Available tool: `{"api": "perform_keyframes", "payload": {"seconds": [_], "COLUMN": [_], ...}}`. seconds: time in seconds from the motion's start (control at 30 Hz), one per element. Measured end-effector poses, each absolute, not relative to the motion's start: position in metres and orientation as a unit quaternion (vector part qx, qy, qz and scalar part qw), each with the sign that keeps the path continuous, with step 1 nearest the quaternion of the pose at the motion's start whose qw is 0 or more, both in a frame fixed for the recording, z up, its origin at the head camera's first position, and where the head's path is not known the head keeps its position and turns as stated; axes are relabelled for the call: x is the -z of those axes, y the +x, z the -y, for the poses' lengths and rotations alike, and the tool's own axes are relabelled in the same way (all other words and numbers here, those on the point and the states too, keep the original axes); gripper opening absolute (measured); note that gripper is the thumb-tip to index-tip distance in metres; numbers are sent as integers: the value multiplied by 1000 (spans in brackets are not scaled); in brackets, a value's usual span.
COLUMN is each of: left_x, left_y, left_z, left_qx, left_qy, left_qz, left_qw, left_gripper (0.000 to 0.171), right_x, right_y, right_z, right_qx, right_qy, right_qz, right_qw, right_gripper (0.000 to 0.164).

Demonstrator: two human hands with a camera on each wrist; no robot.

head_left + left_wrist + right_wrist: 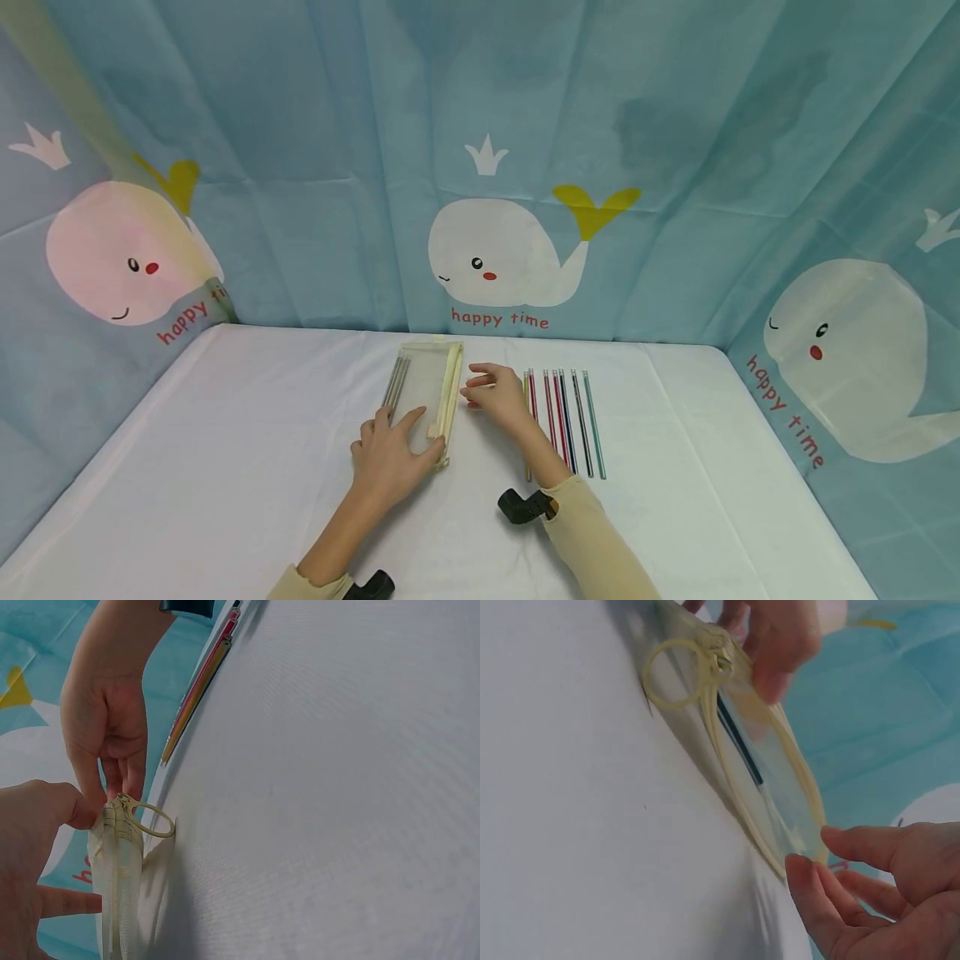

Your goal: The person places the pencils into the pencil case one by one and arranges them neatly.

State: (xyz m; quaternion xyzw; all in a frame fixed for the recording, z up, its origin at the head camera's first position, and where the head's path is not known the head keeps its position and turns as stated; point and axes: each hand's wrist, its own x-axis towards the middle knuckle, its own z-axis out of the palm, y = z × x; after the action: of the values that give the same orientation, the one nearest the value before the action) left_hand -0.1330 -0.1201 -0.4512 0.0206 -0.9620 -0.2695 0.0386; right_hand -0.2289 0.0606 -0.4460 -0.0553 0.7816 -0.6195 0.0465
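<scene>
A pale yellow, see-through zip pouch (pixel 430 375) lies on the table with several slim pencils (pixel 396 385) inside along its left side. My left hand (pixel 393 458) rests on the near part of the pouch, fingers spread and thumb at the zip edge. In the left wrist view a ring pull (pixel 173 823) hangs at the zip's end. My right hand (pixel 501 400) is at the zip side, fingers loosely bent. The right wrist view shows the mouth of the pouch (pixel 810 780) parted, a dark pencil (pixel 739 742) inside, and the right thumb and fingertips right at the mouth's far end.
Right of the pouch, several coloured pencils (pixel 589 417) lie side by side, partly behind the right forearm. A white cloth covers the table (pixel 225 467). Blue whale-print curtains (pixel 300 167) stand behind and at both sides.
</scene>
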Motion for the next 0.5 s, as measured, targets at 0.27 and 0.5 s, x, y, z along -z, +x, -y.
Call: {"api": "perform_keyframes", "payload": {"seconds": [0.27,0.5], "left_x": [450,448], "left_y": [-134,-133], "left_z": [119,118], "left_qx": [271,273], "left_qy": [19,13], "left_qz": [961,960], "left_qw": [49,58], "left_gripper": [61,62], "right_x": [438,435], "right_y": [-224,-222], "right_z": [-83,-100], "right_qx": [600,578], "right_qy": [-37,-27], "right_qz": [-799,-816], "right_qw": [15,-12], "right_gripper": [47,47]}}
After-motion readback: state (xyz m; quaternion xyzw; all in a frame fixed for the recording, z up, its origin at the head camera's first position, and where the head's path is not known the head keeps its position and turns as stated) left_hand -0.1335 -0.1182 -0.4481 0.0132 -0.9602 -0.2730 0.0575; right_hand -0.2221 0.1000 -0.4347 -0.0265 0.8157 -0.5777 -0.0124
